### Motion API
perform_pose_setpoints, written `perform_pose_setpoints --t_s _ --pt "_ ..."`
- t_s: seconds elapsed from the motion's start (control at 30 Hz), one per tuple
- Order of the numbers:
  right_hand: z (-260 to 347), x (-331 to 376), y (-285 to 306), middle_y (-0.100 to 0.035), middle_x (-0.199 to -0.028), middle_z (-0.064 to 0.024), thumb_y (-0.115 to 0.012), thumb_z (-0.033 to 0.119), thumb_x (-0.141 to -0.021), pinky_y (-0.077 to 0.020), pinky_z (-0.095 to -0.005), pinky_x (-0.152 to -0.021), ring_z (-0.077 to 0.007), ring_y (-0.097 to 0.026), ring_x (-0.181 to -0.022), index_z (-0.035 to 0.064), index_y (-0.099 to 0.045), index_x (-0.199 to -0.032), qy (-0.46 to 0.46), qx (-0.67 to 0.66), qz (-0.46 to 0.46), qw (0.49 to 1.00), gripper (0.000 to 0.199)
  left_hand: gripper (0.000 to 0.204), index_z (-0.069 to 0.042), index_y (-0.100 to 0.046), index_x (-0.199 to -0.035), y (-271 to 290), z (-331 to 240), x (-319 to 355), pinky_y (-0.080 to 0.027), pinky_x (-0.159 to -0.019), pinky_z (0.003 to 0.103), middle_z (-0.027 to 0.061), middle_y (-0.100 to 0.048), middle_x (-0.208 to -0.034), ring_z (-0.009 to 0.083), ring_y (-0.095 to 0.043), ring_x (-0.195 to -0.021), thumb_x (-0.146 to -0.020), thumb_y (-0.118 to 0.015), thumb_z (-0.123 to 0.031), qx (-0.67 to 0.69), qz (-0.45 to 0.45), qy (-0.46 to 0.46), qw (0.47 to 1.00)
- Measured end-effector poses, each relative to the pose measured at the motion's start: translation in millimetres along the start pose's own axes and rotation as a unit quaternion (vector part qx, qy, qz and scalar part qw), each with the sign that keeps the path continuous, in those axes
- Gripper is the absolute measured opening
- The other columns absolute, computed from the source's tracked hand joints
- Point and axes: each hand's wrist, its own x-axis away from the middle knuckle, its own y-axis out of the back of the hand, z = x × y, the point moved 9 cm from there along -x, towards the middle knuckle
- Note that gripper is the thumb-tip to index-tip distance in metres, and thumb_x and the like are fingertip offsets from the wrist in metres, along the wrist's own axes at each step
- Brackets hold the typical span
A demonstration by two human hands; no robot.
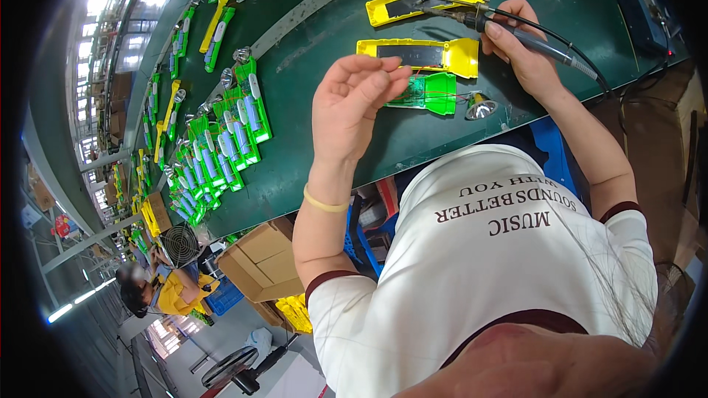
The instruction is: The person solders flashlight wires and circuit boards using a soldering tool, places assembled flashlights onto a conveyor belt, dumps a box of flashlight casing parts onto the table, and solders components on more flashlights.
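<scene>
Gripping a soldering iron (516,32) pointing left, the right hand (522,48) works above yellow shells (420,54); left hand (352,107) hovers half-open, pinching at most a thin wire.

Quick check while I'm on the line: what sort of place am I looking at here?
Most likely an electronics assembly line in a factory. The right hand holds a soldering iron over a yellow housing on a long green workbench. Rows of green half-built units lie along it, and cardboard boxes sit below.

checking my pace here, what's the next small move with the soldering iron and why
Probably lower the black-handled soldering iron in the right hand toward the green half-shell with circuit board; the iron's tip sits up by the upper yellow plastic shell, while the left hand hovers by that board.
</scene>
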Motion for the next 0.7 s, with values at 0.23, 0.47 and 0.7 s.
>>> perform_pose_setpoints --t_s 0.23,0.47,0.7 --pt "-0.1 5.2 -36.5 -0.050 -0.063 -0.0011 -0.064 0.021 -0.082 -0.0381 -0.0199 -0.048 -0.0055 -0.048 -0.053 0.0061 -0.041 -0.088 -0.063 -0.030 0.013 0.997 0.028 0.007 -0.001 -0.063 -0.086 46.4 -16.5 -22.7 -0.048 -0.064 0.026 0.0089 -0.065 -0.082 0.0163 -0.061 -0.074 -0.080 -0.064 -0.005 -0.320 -0.058 -0.113 0.939" --pt "-11.6 7.0 -60.0 -0.047 -0.067 -0.0002 -0.064 0.019 -0.081 -0.0358 -0.0223 -0.049 -0.0048 -0.044 -0.057 0.0061 -0.039 -0.085 -0.090 0.057 0.032 0.994 0.028 0.009 -0.008 -0.068 -0.080 11.2 -18.8 -48.1 -0.047 -0.070 0.033 0.0092 -0.053 -0.082 0.0242 -0.056 -0.077 -0.071 -0.066 -0.008 -0.718 0.107 -0.168 0.667" --pt "-16.3 5.2 -61.7 -0.045 -0.069 0.0008 -0.064 0.021 -0.079 -0.0354 -0.0233 -0.055 -0.0054 -0.040 -0.063 0.0058 -0.040 -0.084 -0.092 0.091 0.046 0.991 0.029 0.010 -0.006 -0.067 -0.079 3.7 -11.2 -54.8 -0.048 -0.071 0.033 0.0106 -0.052 -0.083 0.0255 -0.056 -0.077 -0.071 -0.062 -0.007 -0.759 0.147 -0.142 0.618"
